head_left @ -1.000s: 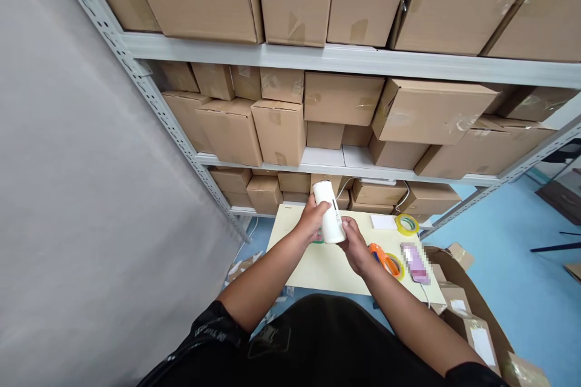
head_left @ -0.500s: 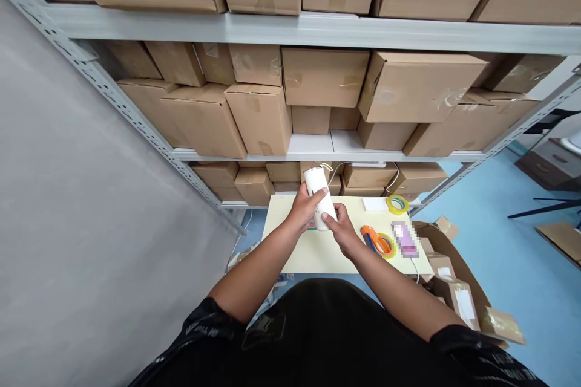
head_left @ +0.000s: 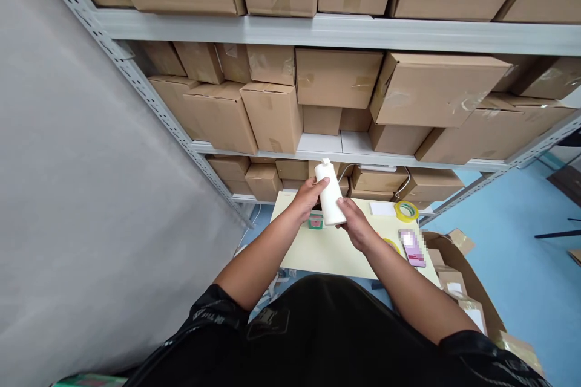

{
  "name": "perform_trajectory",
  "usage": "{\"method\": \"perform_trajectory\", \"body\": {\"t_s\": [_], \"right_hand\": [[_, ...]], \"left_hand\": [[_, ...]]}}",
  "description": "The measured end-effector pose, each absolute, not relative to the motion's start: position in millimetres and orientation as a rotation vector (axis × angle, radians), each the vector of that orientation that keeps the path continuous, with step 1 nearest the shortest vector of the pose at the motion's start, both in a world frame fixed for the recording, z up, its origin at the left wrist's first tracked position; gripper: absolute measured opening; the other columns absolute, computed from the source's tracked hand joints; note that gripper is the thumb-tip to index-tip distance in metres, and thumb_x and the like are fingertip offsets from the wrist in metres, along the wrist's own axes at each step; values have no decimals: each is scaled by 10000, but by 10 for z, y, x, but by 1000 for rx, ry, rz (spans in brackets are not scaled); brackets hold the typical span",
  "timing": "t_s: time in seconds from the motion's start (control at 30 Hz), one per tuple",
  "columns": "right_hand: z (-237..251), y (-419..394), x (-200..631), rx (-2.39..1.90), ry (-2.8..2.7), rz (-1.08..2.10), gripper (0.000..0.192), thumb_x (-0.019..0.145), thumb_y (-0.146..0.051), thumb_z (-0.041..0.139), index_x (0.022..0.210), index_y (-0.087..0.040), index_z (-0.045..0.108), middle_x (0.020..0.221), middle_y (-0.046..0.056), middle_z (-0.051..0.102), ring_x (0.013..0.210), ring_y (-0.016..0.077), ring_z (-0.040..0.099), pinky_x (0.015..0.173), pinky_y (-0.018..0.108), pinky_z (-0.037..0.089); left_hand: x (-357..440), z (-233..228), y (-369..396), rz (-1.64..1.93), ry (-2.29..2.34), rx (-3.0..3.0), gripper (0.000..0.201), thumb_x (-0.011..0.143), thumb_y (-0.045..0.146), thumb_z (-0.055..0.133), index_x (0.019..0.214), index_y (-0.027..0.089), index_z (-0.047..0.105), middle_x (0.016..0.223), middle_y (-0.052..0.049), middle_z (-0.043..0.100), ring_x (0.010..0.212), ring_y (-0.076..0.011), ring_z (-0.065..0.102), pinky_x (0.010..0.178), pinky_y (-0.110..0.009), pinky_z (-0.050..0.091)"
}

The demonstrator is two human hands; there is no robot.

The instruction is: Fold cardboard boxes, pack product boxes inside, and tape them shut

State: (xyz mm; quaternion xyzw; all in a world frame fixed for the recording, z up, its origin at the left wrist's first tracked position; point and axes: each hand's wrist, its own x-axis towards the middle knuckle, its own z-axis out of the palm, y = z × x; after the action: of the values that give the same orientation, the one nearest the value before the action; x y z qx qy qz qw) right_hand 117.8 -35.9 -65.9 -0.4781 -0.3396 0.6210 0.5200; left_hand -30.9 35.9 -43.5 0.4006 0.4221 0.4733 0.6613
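A smooth white cylinder (head_left: 331, 199) with a small white tab or loop at its top end is held up over the table, tilted a little. Its exact kind cannot be made out. My left hand (head_left: 309, 196) grips its upper left side, thumb across the front. Around the lower right side my right hand (head_left: 356, 224) is closed, with the thumb on the front. The side facing me is plain white. Below my left hand, a small green and pink box (head_left: 315, 221) shows on the pale yellow table (head_left: 313, 254).
On the table's right lie a roll of yellow tape (head_left: 406, 211), a white box (head_left: 382, 208) and a pixelated purple phone (head_left: 413, 249). Cardboard boxes (head_left: 338, 78) fill the metal shelves (head_left: 290, 30) ahead. A large open carton (head_left: 467, 278) with smaller boxes stands at right.
The white cylinder has been turned about its length, so the dark marks on its front are out of sight. My right forearm now covers the orange tool, and the view has shifted left.
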Motion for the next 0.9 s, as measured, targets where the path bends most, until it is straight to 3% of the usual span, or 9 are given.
{"method": "perform_trajectory", "body": {"t_s": [0.17,0.4,0.53,0.63,0.77,0.9], "right_hand": [[-504,-318,1190,-914,-671,1873,470,989,-609,571,1158,-179,654,882,91,771,666,215,714,571,325,564],[-293,-262,1090,-953,-544,1968,389,1067,-530,501,1121,-170,635,800,86,776,607,193,746,562,286,623],[-358,-246,1029,-1018,-641,1858,425,987,-607,630,1071,-190,629,776,64,758,565,171,705,519,272,600],[-527,-242,1034,-1170,-799,1589,510,847,-662,776,1012,-224,575,766,24,726,551,167,672,473,268,546],[-741,-259,1085,-1296,-1002,1187,626,698,-643,885,1034,-250,534,854,4,706,727,207,692,594,311,562],[-767,-310,1151,-1168,-1058,1217,583,794,-656,761,1180,-253,592,1150,86,737,1046,287,698,850,419,587]], "left_hand": [[-258,-421,412,1103,975,673,389,842,513,730,996,164,652,851,-67,721,776,-228,691,706,-338,561],[-234,-504,493,939,865,560,428,946,568,531,969,157,647,764,-67,690,703,-217,662,689,-319,540],[-294,-542,455,861,915,665,621,935,768,501,936,169,662,734,-61,687,669,-207,648,648,-312,513],[-360,-537,419,866,935,805,647,848,777,674,1034,158,674,848,-79,738,760,-227,691,697,-328,532],[-389,-503,378,997,965,947,696,708,499,929,1219,151,609,1034,-105,763,909,-242,722,842,-361,554],[-333,-472,287,1063,886,983,663,783,370,840,1340,163,546,1034,-86,761,947,-243,724,894,-385,558]]}}
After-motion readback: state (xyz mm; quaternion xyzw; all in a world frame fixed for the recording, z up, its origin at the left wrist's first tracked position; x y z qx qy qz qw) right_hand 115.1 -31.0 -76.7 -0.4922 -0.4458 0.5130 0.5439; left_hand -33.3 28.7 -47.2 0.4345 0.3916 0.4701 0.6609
